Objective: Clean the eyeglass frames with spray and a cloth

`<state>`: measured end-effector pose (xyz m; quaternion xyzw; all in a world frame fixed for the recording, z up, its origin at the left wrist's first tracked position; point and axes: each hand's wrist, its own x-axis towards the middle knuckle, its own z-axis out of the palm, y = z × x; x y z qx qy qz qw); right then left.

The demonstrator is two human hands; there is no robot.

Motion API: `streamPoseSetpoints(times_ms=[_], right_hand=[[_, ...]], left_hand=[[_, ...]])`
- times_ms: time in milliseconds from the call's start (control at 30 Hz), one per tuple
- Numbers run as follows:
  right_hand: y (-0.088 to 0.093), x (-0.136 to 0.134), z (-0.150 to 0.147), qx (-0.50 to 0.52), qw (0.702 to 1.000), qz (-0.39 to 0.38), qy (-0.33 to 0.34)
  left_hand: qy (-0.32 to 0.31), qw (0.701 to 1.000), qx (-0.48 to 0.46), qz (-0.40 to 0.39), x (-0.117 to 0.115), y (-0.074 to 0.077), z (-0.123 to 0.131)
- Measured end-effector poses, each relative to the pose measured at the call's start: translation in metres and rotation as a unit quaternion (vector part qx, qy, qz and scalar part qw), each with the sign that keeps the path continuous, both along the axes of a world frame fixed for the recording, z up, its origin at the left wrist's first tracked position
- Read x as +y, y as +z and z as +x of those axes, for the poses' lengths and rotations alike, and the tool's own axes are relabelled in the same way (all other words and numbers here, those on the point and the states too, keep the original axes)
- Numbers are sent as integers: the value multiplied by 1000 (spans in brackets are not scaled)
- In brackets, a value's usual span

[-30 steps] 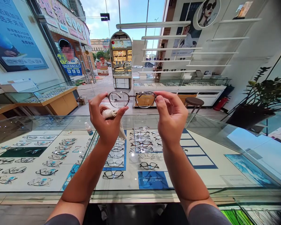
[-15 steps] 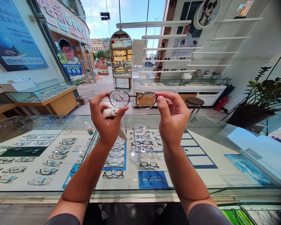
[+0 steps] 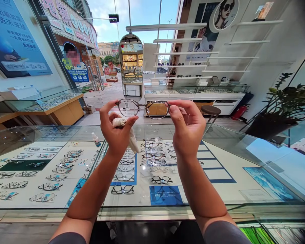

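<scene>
- Head view, only one here: glasses [image 3: 142, 105] are up in the air above the glass counter [image 3: 220, 194], lenses facing the wearer, a hand at each end
- Changed over the last second: frame is turned slightly, white tag [image 3: 127, 106] now shows further inside the left lens; left hand [image 3: 115, 134] sits a touch further right
- Left grip: index finger on the left end of the frame, thumb at the lower rim; rolled cloth [image 3: 119, 122] is tucked in the same hand, loose end hanging down
- Right hand [image 3: 189, 130]: thumb and index pinch the right end, same hold as before
- Means: small angle change only, I'd call it a steady two-handed hold
- Spray bottle [image 3: 96, 139] and rows of eyewear [image 3: 154, 156] below, both apart from the hands
</scene>
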<state>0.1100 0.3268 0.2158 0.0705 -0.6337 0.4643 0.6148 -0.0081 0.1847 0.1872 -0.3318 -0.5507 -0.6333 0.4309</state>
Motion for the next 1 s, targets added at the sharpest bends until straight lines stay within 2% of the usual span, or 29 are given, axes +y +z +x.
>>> streamPoseSetpoints(times_ms=[133, 333, 500, 767, 1000], right_hand=[[-2, 1, -2, 3, 1000, 5, 17], [-3, 0, -5, 23, 991, -41, 122], [-3, 0, -4, -10, 982, -86, 165], [0, -3, -3, -10, 976, -109, 189], [-4, 4, -8, -15, 981, -99, 166]], left_hand=[[-15, 1000, 16, 12, 0, 0, -2], [-49, 998, 27, 27, 1, -2, -3], [-53, 998, 16, 28, 2, -1, 0], [-70, 997, -3, 16, 1, 0, 0], [-108, 994, -19, 18, 0, 6, 6]])
